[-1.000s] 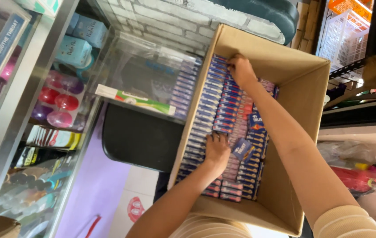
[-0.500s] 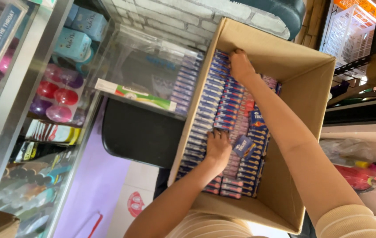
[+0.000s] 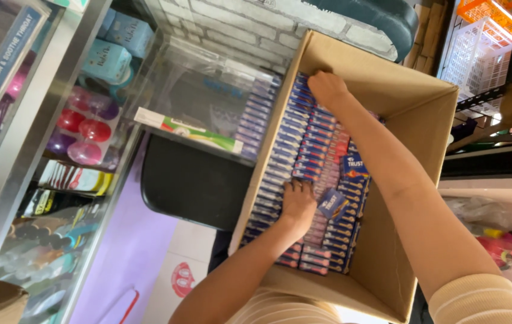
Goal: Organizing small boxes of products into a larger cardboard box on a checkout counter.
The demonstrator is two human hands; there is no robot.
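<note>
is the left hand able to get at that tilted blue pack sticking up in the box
Probably yes: the tilted blue pack sticks up just beside the left hand in the open cardboard box, with nothing covering it. The right hand is at the far end.

One view only, worn on the person's head, looking steeply down and close into an open cardboard box (image 3: 388, 240). It's tilted, so the box runs diagonally, with a glass display shelf (image 3: 88, 150) filling the frame beyond the left hand (image 3: 298, 201).
</note>
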